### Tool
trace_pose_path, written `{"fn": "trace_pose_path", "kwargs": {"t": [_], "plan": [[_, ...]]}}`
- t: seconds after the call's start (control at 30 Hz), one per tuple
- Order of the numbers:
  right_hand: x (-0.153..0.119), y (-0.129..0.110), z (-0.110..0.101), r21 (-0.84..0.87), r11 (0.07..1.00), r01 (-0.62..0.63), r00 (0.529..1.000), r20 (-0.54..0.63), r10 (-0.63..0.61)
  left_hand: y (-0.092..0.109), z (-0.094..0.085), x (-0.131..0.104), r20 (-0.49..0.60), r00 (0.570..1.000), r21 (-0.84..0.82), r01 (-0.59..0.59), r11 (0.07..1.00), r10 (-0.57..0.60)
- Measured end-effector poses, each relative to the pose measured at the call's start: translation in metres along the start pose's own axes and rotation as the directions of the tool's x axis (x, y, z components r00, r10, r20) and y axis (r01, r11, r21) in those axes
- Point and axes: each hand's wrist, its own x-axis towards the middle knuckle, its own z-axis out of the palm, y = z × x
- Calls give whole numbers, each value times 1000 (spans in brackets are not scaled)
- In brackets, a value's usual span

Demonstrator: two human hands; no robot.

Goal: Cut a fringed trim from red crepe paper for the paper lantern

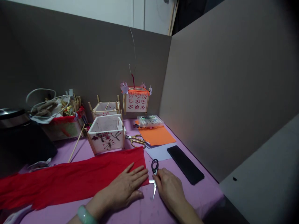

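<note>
A long strip of red cloth [93, 174] lies across the table, its right end close to the scissors. Flat on that end rests my left hand [126, 185], fingers stretched out, a pale green bangle [86, 215] at the wrist. Just right of the cloth's edge, my right hand [169, 186] is closed around small scissors with black handles [154, 165]. Their blades are apart and point toward me, with one blade tip at the cloth's edge. Part of the scissors is hidden by my fingers.
A painted white lantern box [106, 135] stands behind the cloth, beside gold-handled scissors [135, 140]. Orange sheets [156, 135] and a black phone [185, 165] lie to the right. A dark flask [21, 143] and a filled basket [63, 129] stand left. Grey partitions [210, 77] enclose the table.
</note>
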Motion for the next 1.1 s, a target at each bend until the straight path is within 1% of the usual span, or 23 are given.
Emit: {"fn": "trace_pose_path", "kwargs": {"t": [0.23,0.4,0.47,0.57,0.7,0.77,1.0,1.1], "plan": [[2,-5,2,-29,1000,6,1000,19,-6,1,0,0,62,998,-17,13,1000,-12],[-2,6,-7,-41,995,90,994,62,-87,-1,1,0,85,996,-15,21,1000,-20],[-4,11,-9,-51,994,98,993,65,-95,-1,2,-1,81,997,-19,16,1000,-14],[-6,13,-9,-58,996,65,997,52,-62,-2,2,-1,68,998,-21,3,1000,-1],[-6,6,-7,-65,997,-32,999,41,35,-1,2,-1,48,999,-11,1,1000,0],[-5,1,-7,-66,996,-58,997,47,62,-1,3,-2,49,999,-8,0,1000,0],[-1,-5,-8,-59,994,-86,992,89,91,-4,6,-1,69,998,-3,-8,1000,8],[1,-7,-5,-61,995,-74,993,87,79,-5,7,-1,74,997,0,-6,1000,6]]}}
